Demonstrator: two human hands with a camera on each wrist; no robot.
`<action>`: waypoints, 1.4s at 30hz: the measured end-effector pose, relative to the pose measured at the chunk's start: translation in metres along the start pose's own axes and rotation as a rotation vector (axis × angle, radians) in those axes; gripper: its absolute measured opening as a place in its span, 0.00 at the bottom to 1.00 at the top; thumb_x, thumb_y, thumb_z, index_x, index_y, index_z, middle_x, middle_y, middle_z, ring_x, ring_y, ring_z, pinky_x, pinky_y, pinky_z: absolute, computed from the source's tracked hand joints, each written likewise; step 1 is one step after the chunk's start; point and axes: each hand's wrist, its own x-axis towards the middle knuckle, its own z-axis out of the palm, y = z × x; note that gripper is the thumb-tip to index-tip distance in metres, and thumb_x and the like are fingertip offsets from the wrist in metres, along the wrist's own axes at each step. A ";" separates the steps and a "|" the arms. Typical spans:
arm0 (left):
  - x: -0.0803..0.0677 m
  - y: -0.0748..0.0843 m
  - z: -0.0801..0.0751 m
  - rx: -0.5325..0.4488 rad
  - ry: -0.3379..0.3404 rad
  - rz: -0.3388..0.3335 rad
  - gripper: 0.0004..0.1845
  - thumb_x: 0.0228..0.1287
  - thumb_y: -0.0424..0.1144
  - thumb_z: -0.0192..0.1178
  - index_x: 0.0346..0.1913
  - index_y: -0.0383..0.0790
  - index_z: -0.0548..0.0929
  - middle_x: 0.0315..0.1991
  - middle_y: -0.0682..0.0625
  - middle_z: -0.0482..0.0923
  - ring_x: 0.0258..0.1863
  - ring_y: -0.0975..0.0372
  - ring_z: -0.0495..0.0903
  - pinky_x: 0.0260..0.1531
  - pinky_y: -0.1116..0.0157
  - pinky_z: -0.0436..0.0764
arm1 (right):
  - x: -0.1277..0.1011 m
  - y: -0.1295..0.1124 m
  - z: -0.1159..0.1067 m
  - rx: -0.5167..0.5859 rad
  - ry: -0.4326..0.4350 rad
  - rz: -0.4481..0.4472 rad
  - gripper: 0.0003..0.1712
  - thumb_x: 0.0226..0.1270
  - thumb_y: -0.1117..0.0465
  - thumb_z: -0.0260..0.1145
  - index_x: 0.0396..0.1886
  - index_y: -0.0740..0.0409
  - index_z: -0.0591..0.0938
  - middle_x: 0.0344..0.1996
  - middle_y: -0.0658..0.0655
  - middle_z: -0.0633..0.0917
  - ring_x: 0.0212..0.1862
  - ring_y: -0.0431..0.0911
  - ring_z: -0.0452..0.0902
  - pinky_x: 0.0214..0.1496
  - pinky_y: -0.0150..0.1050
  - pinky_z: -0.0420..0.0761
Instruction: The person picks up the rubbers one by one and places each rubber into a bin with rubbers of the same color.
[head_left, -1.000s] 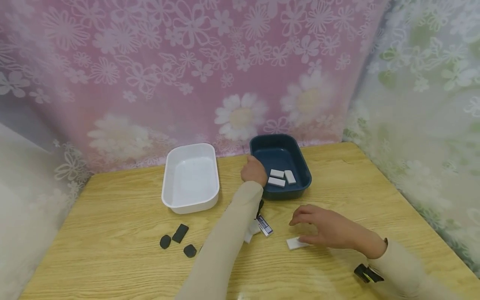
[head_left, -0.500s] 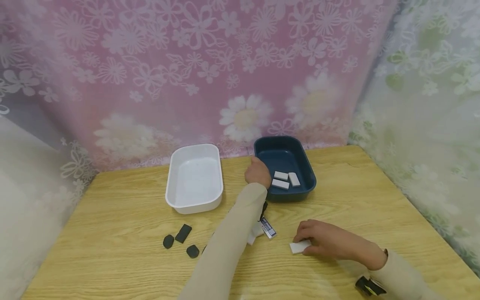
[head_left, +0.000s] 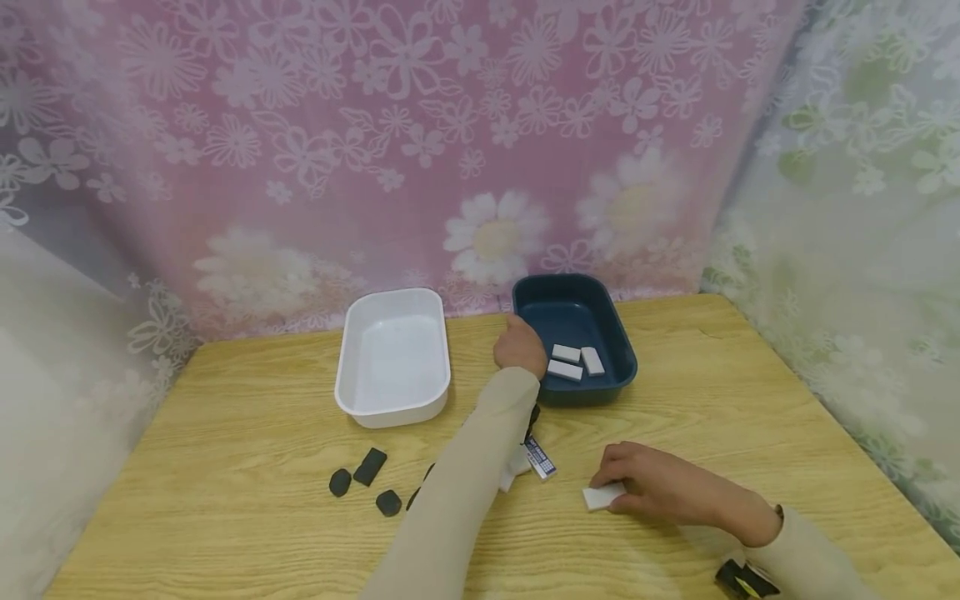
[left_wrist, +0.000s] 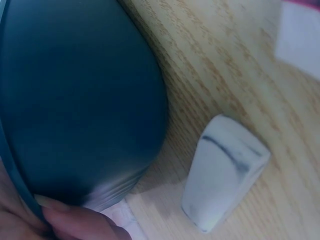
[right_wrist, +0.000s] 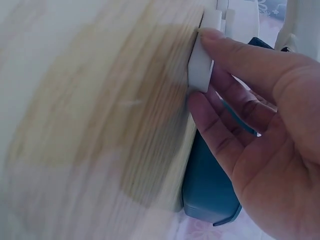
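Observation:
My left hand point(head_left: 519, 346) grips the left rim of a dark blue basin point(head_left: 581, 394); in the left wrist view the fingers point(left_wrist: 85, 222) curl over the basin's edge. Several white erasers point(head_left: 565, 370) lie inside it. With thumb and fingers, my right hand point(head_left: 656, 485) pinches a white eraser point(head_left: 598, 498) low over the table at the front right. The right wrist view shows this eraser point(right_wrist: 201, 67) between thumb and fingertips. A smudged white eraser point(left_wrist: 222, 172) lies beside the basin in the left wrist view.
A white basin point(head_left: 392, 412) stands left of the blue one. Several black pieces point(head_left: 370, 467) lie in front of it. A blue-and-white labelled block point(head_left: 540, 458) and white pieces point(head_left: 516, 468) lie partly behind the left sleeve. A floral curtain point(head_left: 360, 208) hangs behind the wooden table point(head_left: 262, 433).
My right hand has come down and closed its fingers on the white eraser. The left hand keeps its place on the basin rim. The head view has shifted slightly.

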 end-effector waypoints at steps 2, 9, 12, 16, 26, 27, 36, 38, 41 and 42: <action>0.000 -0.001 -0.001 -0.003 0.007 -0.006 0.21 0.67 0.43 0.58 0.57 0.37 0.68 0.31 0.48 0.83 0.28 0.61 0.83 0.25 0.64 0.80 | 0.001 0.002 -0.001 0.024 -0.002 -0.006 0.11 0.64 0.56 0.67 0.46 0.49 0.84 0.40 0.39 0.76 0.39 0.34 0.71 0.40 0.33 0.76; 0.001 -0.003 -0.002 0.003 -0.007 -0.017 0.25 0.64 0.44 0.60 0.59 0.37 0.66 0.31 0.48 0.83 0.29 0.61 0.83 0.27 0.64 0.80 | 0.005 0.010 -0.022 0.082 0.103 0.019 0.15 0.66 0.54 0.65 0.51 0.47 0.83 0.41 0.40 0.78 0.40 0.36 0.72 0.40 0.36 0.76; 0.002 -0.003 -0.003 0.019 -0.005 -0.026 0.25 0.65 0.44 0.60 0.59 0.37 0.66 0.30 0.49 0.83 0.28 0.61 0.83 0.27 0.64 0.80 | 0.012 0.016 -0.036 0.033 0.215 0.022 0.16 0.65 0.56 0.66 0.52 0.48 0.82 0.42 0.41 0.78 0.39 0.35 0.73 0.38 0.36 0.77; 0.004 -0.003 -0.004 0.024 0.011 -0.038 0.23 0.65 0.44 0.60 0.57 0.38 0.68 0.29 0.49 0.83 0.28 0.61 0.82 0.27 0.65 0.80 | 0.025 0.025 -0.053 0.009 0.369 0.021 0.18 0.61 0.64 0.68 0.52 0.52 0.82 0.42 0.44 0.79 0.38 0.36 0.75 0.37 0.35 0.78; 0.009 0.001 -0.004 0.061 0.017 -0.045 0.27 0.63 0.46 0.62 0.60 0.39 0.67 0.30 0.51 0.83 0.28 0.63 0.82 0.27 0.66 0.80 | 0.074 0.053 -0.087 -0.192 0.508 0.083 0.17 0.62 0.67 0.67 0.51 0.63 0.82 0.37 0.52 0.79 0.34 0.42 0.75 0.33 0.39 0.77; 0.009 0.001 -0.004 0.063 0.016 -0.044 0.27 0.63 0.46 0.62 0.61 0.39 0.67 0.30 0.51 0.83 0.28 0.63 0.82 0.26 0.66 0.80 | 0.079 0.057 -0.090 -0.209 0.499 0.101 0.16 0.63 0.67 0.66 0.51 0.63 0.82 0.37 0.53 0.79 0.35 0.43 0.75 0.35 0.40 0.77; 0.002 0.003 -0.002 0.104 0.015 -0.056 0.29 0.62 0.48 0.63 0.62 0.41 0.67 0.26 0.53 0.82 0.23 0.65 0.80 0.21 0.67 0.78 | 0.109 0.084 -0.103 -0.198 0.350 0.229 0.16 0.65 0.64 0.65 0.51 0.66 0.81 0.42 0.61 0.81 0.42 0.54 0.78 0.44 0.52 0.77; 0.000 0.004 -0.001 0.102 0.021 -0.063 0.25 0.62 0.47 0.63 0.57 0.42 0.69 0.26 0.53 0.82 0.23 0.65 0.80 0.21 0.67 0.78 | 0.114 0.089 -0.103 -0.198 0.333 0.232 0.15 0.65 0.64 0.66 0.50 0.66 0.81 0.43 0.62 0.82 0.43 0.55 0.79 0.45 0.52 0.77; -0.001 0.004 -0.001 0.095 0.035 -0.070 0.20 0.61 0.47 0.64 0.50 0.43 0.70 0.27 0.54 0.81 0.25 0.66 0.81 0.22 0.68 0.78 | 0.121 0.096 -0.103 -0.199 0.329 0.235 0.14 0.64 0.66 0.66 0.48 0.67 0.82 0.42 0.63 0.82 0.43 0.56 0.79 0.46 0.53 0.77; -0.001 0.005 -0.002 0.094 0.035 -0.071 0.20 0.61 0.47 0.64 0.49 0.43 0.69 0.26 0.54 0.81 0.25 0.66 0.80 0.22 0.68 0.78 | 0.123 0.097 -0.104 -0.201 0.325 0.236 0.14 0.64 0.66 0.66 0.47 0.67 0.82 0.42 0.63 0.82 0.44 0.57 0.79 0.46 0.53 0.76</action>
